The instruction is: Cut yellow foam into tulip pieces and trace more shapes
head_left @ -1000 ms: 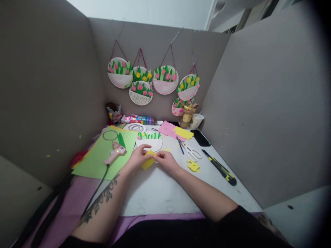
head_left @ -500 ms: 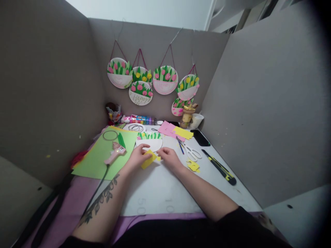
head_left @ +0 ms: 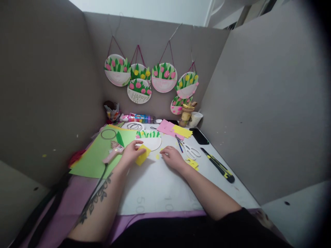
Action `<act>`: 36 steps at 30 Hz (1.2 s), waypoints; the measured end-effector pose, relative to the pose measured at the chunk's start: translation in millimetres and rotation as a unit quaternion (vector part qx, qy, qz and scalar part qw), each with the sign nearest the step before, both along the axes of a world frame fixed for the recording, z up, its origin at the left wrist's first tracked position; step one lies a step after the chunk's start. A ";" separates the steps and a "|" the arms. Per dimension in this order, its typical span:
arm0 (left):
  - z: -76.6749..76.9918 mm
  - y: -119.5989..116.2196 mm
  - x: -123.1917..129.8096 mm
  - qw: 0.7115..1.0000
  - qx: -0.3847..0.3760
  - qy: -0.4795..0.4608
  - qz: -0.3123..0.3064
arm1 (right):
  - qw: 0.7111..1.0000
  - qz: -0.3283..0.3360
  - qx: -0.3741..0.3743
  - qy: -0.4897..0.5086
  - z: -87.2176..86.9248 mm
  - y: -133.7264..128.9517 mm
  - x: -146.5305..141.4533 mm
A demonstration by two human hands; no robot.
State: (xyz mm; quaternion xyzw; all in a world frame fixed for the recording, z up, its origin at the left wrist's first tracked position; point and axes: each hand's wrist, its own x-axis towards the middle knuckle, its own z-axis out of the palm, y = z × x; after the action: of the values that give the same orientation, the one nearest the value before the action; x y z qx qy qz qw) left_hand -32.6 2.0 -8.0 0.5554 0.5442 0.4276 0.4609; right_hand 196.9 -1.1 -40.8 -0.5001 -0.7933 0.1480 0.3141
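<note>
Hands now parted, yellow piece (head_left: 143,154) in left hand (head_left: 131,154) alone

White surface (head_left: 160,193) within grey partition walls (head_left: 258,103). Rear wall: six paper-plate tulip baskets (head_left: 139,77) hung on strings. Left: green sheet (head_left: 90,162) bearing a pink glue gun (head_left: 113,151) and a wire ring (head_left: 108,134). Centre back: unfinished plate basket (head_left: 152,141), tape rolls (head_left: 136,126), paint set (head_left: 141,119). Right: pink and yellow paper (head_left: 176,130), scissors (head_left: 192,151), black phone (head_left: 200,136), utility knife (head_left: 218,165), white cup (head_left: 196,119).
</note>
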 end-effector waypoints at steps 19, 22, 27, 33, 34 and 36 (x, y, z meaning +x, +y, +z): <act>7.2 -3.5 1.8 0.999 0.004 -0.033 0.005 | 0.983 0.144 -0.038 -0.105 -8.0 -5.9 -15.1; 6.9 -3.2 0.5 0.999 0.012 -0.034 0.008 | 0.991 0.122 -0.001 -0.064 -1.9 -12.5 -13.2; 5.1 -1.4 -3.1 0.999 0.033 -0.019 0.015 | 0.962 0.231 -0.033 -0.142 5.4 -46.7 -39.4; -2.2 3.4 -5.1 0.999 0.038 -0.031 0.015 | 0.938 0.274 -0.078 -0.197 -1.6 -64.2 -69.1; -3.8 4.3 -5.5 0.999 0.041 -0.030 0.015 | 0.940 0.263 -0.083 -0.200 -3.6 -64.2 -67.9; -6.8 6.0 -6.1 0.999 0.043 -0.027 0.018 | 0.945 0.237 -0.094 -0.204 -7.2 -64.9 -60.1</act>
State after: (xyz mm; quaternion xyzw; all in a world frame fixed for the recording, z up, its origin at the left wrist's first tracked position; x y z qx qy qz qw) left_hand -38.7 8.0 -14.9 0.5531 0.5225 0.4740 0.4432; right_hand 136.8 -66.0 -48.0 -0.3442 -0.9185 0.1871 0.0533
